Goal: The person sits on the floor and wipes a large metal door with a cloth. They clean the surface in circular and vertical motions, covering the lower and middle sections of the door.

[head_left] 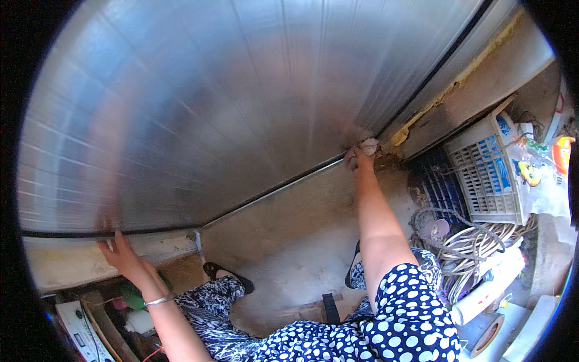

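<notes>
A large shiny metal panel (253, 102) with fine ribs fills the upper view, a black strip (289, 183) running along its lower edge. My right hand (358, 159) reaches out to the panel's lower right corner. Its fingers are closed on a pale crumpled wad (368, 146), perhaps cloth or paper, pressed near that corner. At the lower left, my left hand (124, 258) has its fingers stretched out, their tips at the panel's bottom edge. That hand holds nothing that I can see, and a silver bangle (159, 300) circles the wrist.
Worn concrete floor (283, 259) lies between my feet. On the right stand a white plastic crate (482, 172), a dark blue crate (443, 192), coiled cable (470, 256) and a white tube (482, 298). A white device (81, 329) sits at the lower left. Yellow foam (464, 75) lines the right frame.
</notes>
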`<state>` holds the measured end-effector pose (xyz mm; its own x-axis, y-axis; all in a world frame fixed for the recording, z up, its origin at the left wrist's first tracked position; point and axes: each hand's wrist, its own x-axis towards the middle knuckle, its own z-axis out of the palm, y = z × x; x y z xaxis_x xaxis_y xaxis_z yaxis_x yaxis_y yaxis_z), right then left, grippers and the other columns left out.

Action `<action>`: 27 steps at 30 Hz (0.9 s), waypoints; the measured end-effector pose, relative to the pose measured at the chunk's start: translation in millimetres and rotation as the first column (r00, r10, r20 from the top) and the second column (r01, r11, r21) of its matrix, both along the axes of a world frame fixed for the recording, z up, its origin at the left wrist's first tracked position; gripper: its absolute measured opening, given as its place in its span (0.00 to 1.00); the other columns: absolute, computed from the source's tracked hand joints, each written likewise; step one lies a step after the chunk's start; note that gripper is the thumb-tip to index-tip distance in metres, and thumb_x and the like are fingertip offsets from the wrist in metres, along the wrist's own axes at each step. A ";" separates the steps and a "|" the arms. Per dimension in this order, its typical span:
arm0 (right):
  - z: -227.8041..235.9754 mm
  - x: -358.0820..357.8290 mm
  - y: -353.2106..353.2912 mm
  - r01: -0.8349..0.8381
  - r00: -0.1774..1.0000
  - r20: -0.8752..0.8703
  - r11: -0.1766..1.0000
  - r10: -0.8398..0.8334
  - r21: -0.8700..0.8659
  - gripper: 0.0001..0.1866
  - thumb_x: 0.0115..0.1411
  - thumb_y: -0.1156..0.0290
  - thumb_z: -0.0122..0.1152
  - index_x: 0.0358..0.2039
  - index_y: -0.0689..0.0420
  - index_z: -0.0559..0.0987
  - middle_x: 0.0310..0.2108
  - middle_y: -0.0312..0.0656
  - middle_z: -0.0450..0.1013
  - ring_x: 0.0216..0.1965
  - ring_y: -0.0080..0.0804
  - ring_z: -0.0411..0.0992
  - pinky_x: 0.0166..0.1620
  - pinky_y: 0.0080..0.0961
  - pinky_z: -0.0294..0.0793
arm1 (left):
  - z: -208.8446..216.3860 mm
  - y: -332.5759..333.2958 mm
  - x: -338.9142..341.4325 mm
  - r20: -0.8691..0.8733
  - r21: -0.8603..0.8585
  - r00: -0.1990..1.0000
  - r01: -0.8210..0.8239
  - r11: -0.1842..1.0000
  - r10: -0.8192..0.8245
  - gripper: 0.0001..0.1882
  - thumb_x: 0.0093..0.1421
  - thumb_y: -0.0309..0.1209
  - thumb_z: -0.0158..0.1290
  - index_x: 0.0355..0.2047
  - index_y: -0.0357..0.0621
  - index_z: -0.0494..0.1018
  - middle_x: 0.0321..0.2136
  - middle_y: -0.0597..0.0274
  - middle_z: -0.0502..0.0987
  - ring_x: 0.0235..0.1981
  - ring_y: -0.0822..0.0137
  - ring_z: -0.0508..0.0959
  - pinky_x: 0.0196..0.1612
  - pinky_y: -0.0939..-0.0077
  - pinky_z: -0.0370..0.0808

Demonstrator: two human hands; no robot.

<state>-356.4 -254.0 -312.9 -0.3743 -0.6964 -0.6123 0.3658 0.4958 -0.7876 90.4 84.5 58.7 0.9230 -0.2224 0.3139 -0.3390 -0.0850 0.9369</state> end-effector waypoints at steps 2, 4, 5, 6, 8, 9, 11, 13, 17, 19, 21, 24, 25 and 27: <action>-13.1 -7.0 -3.6 -0.014 0.992 0.121 0.999 0.020 -0.053 0.27 0.57 0.70 0.58 0.54 0.55 0.59 0.38 0.44 0.71 0.28 0.34 0.69 0.33 0.39 0.70 | 1.6 -3.7 -6.4 0.033 0.000 0.999 0.004 1.000 -0.004 0.35 0.60 0.28 0.51 0.63 0.36 0.47 0.57 0.47 0.59 0.52 0.61 0.65 0.54 0.69 0.63; -19.2 -5.8 -3.6 0.026 0.994 0.106 0.998 -0.020 -0.053 0.23 0.58 0.70 0.58 0.51 0.55 0.61 0.35 0.43 0.71 0.27 0.34 0.69 0.31 0.38 0.70 | -0.2 -3.3 0.2 0.077 0.040 0.997 -0.003 0.999 0.000 0.36 0.60 0.27 0.52 0.63 0.37 0.47 0.56 0.48 0.60 0.51 0.61 0.65 0.55 0.68 0.62; 2.0 27.0 9.9 0.022 0.999 0.039 1.000 -0.022 -0.004 0.20 0.58 0.71 0.57 0.48 0.55 0.62 0.33 0.42 0.71 0.25 0.33 0.68 0.30 0.37 0.70 | -3.2 9.3 -1.4 0.096 0.060 0.994 -0.060 0.996 0.054 0.36 0.60 0.27 0.52 0.63 0.37 0.47 0.56 0.48 0.61 0.51 0.61 0.65 0.55 0.68 0.62; 12.3 30.5 14.1 0.039 0.998 0.046 0.999 -0.039 -0.005 0.18 0.58 0.71 0.57 0.46 0.55 0.63 0.32 0.41 0.70 0.24 0.33 0.68 0.28 0.36 0.70 | -2.6 10.0 -3.5 0.101 0.058 0.993 -0.073 0.996 0.067 0.36 0.59 0.27 0.52 0.63 0.37 0.47 0.55 0.49 0.61 0.51 0.61 0.65 0.55 0.67 0.62; 6.0 20.4 13.2 0.065 0.988 0.146 0.997 -0.058 -0.042 0.15 0.58 0.73 0.56 0.43 0.55 0.64 0.29 0.40 0.70 0.23 0.33 0.68 0.25 0.36 0.70 | -1.2 5.2 -4.0 0.054 0.007 0.996 -0.079 0.997 0.078 0.36 0.59 0.27 0.52 0.63 0.37 0.47 0.56 0.49 0.61 0.52 0.62 0.64 0.55 0.67 0.62; -8.5 11.3 9.8 0.071 0.971 0.233 0.994 -0.052 -0.077 0.14 0.58 0.73 0.56 0.42 0.55 0.64 0.28 0.40 0.70 0.22 0.34 0.68 0.24 0.36 0.70 | -0.2 1.5 -5.0 0.023 -0.020 0.997 -0.080 0.997 0.080 0.36 0.59 0.28 0.53 0.63 0.37 0.47 0.56 0.49 0.61 0.52 0.62 0.64 0.56 0.67 0.61; -27.5 5.0 8.0 0.076 0.891 0.453 0.993 -0.026 -0.094 0.11 0.58 0.74 0.55 0.39 0.56 0.64 0.27 0.40 0.70 0.22 0.33 0.69 0.24 0.36 0.70 | 0.2 -2.8 -3.1 -0.008 -0.023 1.000 -0.029 0.999 0.029 0.37 0.59 0.28 0.53 0.63 0.38 0.47 0.56 0.49 0.60 0.53 0.62 0.64 0.56 0.66 0.61; -24.1 13.7 11.1 0.052 0.861 0.508 0.991 0.018 -0.124 0.10 0.58 0.74 0.55 0.38 0.57 0.65 0.26 0.40 0.70 0.22 0.32 0.69 0.23 0.35 0.70 | 0.8 1.1 1.0 -0.027 -0.024 1.000 -0.003 1.000 0.002 0.38 0.58 0.29 0.54 0.64 0.39 0.47 0.58 0.50 0.58 0.54 0.61 0.63 0.56 0.66 0.62; 19.2 40.0 18.4 -0.011 0.940 0.313 0.930 0.134 -0.366 0.10 0.58 0.74 0.55 0.38 0.58 0.66 0.26 0.40 0.70 0.23 0.31 0.70 0.24 0.35 0.71 | -2.2 2.5 6.4 -0.088 -0.054 0.996 0.022 0.998 -0.026 0.39 0.57 0.30 0.55 0.64 0.41 0.47 0.60 0.52 0.56 0.56 0.61 0.63 0.55 0.66 0.64; 62.1 52.2 26.0 0.013 0.965 0.242 0.897 0.105 -0.442 0.11 0.58 0.72 0.55 0.40 0.59 0.67 0.29 0.41 0.71 0.26 0.31 0.71 0.26 0.36 0.71 | -5.6 10.2 13.8 -0.118 -0.110 0.990 0.058 0.992 -0.071 0.37 0.58 0.30 0.55 0.63 0.43 0.49 0.59 0.52 0.56 0.56 0.63 0.61 0.54 0.65 0.64; 147.9 93.5 54.9 0.078 0.979 0.202 0.913 0.005 -0.400 0.13 0.59 0.70 0.56 0.42 0.58 0.67 0.33 0.42 0.72 0.31 0.32 0.72 0.30 0.37 0.72 | -4.6 21.8 15.4 -0.139 -0.121 0.990 -0.022 0.992 0.005 0.37 0.58 0.30 0.55 0.63 0.45 0.49 0.59 0.54 0.57 0.56 0.63 0.62 0.53 0.65 0.64; 251.2 63.7 66.9 0.040 0.995 0.102 0.897 0.006 -0.441 0.16 0.59 0.67 0.57 0.45 0.57 0.66 0.36 0.44 0.71 0.36 0.32 0.71 0.35 0.37 0.72 | 2.3 -1.8 -0.3 -0.174 -0.156 0.982 0.047 0.987 -0.075 0.36 0.58 0.30 0.54 0.64 0.46 0.49 0.59 0.56 0.57 0.56 0.63 0.62 0.53 0.65 0.63; 288.9 67.6 74.7 -0.039 0.992 0.087 0.882 0.090 -0.470 0.17 0.59 0.66 0.57 0.46 0.57 0.66 0.37 0.45 0.71 0.37 0.32 0.71 0.37 0.37 0.72 | 4.9 1.2 0.5 -0.173 -0.154 0.982 0.053 0.987 -0.080 0.36 0.59 0.30 0.54 0.64 0.47 0.49 0.60 0.57 0.56 0.56 0.63 0.62 0.54 0.65 0.63; 345.0 63.6 75.0 -0.162 0.979 0.001 0.784 0.203 -0.599 0.18 0.59 0.66 0.58 0.46 0.57 0.65 0.36 0.45 0.71 0.37 0.32 0.71 0.37 0.36 0.72 | 7.5 4.0 -1.6 -0.196 -0.154 0.975 0.073 0.985 -0.103 0.35 0.59 0.30 0.53 0.64 0.47 0.49 0.60 0.57 0.56 0.57 0.62 0.61 0.56 0.64 0.62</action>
